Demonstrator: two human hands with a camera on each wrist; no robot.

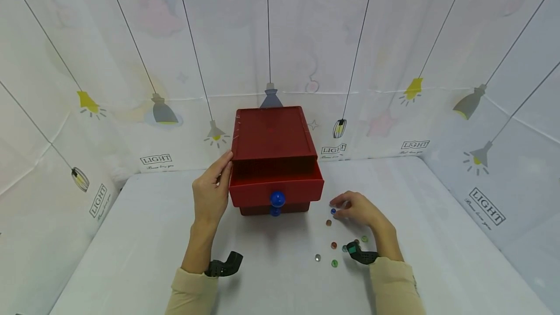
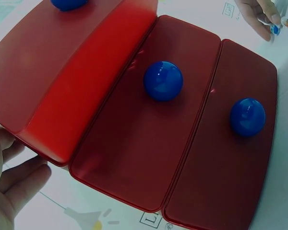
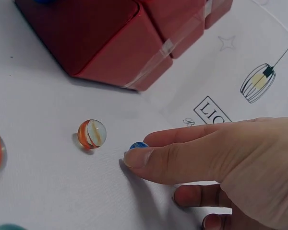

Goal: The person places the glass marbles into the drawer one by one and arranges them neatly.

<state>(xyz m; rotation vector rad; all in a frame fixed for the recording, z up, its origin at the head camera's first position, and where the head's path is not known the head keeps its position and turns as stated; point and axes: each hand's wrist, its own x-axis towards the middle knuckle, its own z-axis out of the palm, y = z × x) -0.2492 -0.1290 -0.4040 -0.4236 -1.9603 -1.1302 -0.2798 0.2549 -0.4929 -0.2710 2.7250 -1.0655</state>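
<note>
A red drawer cabinet stands at the far side of the table, its top drawer pulled out. The drawers carry round blue knobs; the two lower ones sit closed in the left wrist view. My left hand rests its fingers against the cabinet's left side. To the right of the cabinet, my right hand pinches a blue marble between thumb and index finger, low over the table. The thumb hides part of it. An orange-and-white marble lies just beside those fingertips.
Several more marbles lie nearer on the white table, among them a red one, a clear one and a green one. Behind the cabinet hangs a white curtain printed with lamps.
</note>
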